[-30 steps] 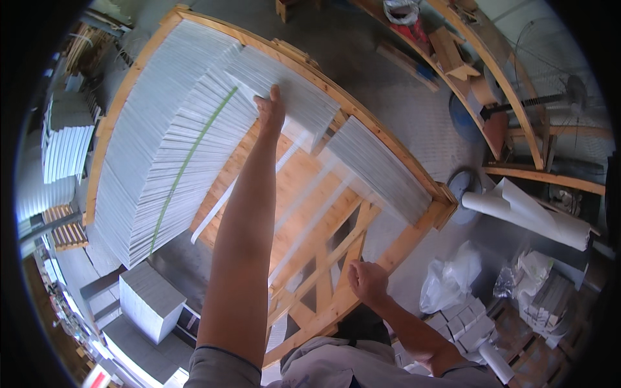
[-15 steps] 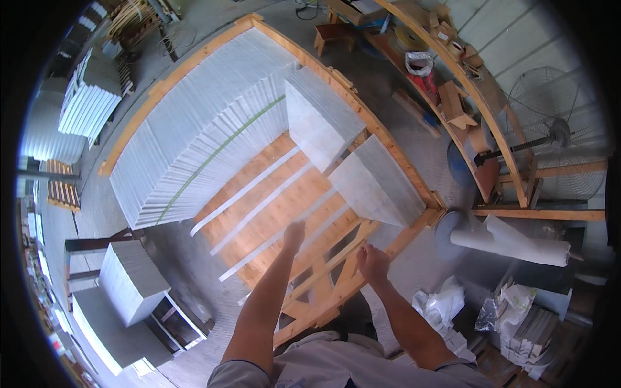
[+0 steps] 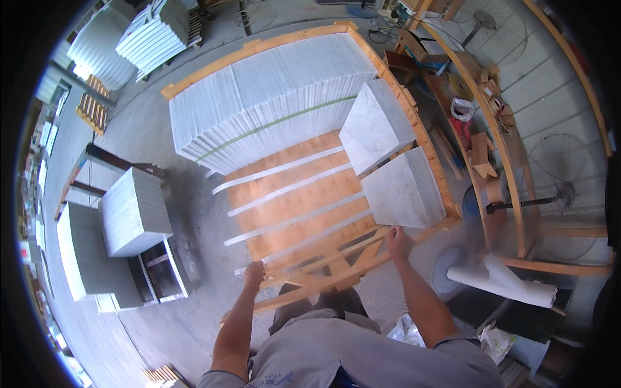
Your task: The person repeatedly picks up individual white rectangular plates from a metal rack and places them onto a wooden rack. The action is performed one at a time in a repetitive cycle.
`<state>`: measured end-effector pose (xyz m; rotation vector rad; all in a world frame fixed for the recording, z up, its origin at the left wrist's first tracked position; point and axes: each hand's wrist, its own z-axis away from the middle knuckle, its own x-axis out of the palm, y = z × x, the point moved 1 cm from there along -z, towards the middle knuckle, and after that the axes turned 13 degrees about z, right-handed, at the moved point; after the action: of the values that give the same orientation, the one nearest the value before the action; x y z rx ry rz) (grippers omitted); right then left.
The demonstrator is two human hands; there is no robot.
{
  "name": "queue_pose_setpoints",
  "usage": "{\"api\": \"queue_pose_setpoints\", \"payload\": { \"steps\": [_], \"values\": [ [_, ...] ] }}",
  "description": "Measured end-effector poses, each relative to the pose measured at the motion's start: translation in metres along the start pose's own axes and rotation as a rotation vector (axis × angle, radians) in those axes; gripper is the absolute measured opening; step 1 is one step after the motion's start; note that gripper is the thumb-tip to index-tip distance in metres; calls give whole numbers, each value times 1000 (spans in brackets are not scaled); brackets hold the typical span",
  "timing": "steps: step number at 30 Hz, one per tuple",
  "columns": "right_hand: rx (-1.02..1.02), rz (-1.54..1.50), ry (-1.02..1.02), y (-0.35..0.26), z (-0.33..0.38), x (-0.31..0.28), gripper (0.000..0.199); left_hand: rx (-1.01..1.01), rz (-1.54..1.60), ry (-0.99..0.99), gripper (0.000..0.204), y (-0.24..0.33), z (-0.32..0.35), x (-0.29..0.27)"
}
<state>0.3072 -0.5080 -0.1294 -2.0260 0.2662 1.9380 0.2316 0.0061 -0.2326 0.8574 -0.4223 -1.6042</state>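
My left hand is closed at the near left corner of a wooden crate, beside the end of the nearest white strip. My right hand is closed too, at the crate's near right, just in front of a stack of pale marble tiles. What either hand grips, if anything, is too small to make out. Several white strips lie across the plywood base. A long row of upright tiles, bound by a green strap, fills the far side. A second short stack leans at the right.
Slatted wood of the crate's near side is just before my body. Tile stacks on a dark metal frame are at left. To the right are a white wrap roll, a cluttered wooden shelf and a fan.
My left hand has moved left and nearer, from over the strips to the crate's near left corner. My right hand has moved toward the near right tile stack. The view has turned.
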Motion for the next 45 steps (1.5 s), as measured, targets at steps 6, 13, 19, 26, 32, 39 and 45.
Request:
{"api": "queue_pose_setpoints", "payload": {
  "steps": [6,13,19,26,32,39,45],
  "values": [
    [45,166,-52,-2,1,0,19,310,177,323,32,-7,76,-20],
    [3,131,-122,-7,5,-15,28,288,145,764,34,30,192,-24],
    [1,104,-171,-5,5,-11,31,250,342,1000,35,-8,272,-61],
    [19,-126,-414,4,-20,22,23,-173,563,1193,37,-178,334,-91],
    [-76,-494,-438,-101,17,27,18,-578,463,1158,45,-306,384,-99],
    [-435,-429,-513,-275,141,2,12,-531,692,1138,46,-369,393,-169],
    [-550,-308,-548,-373,224,-21,20,-402,846,1137,37,-387,408,-254]
  ]
}}
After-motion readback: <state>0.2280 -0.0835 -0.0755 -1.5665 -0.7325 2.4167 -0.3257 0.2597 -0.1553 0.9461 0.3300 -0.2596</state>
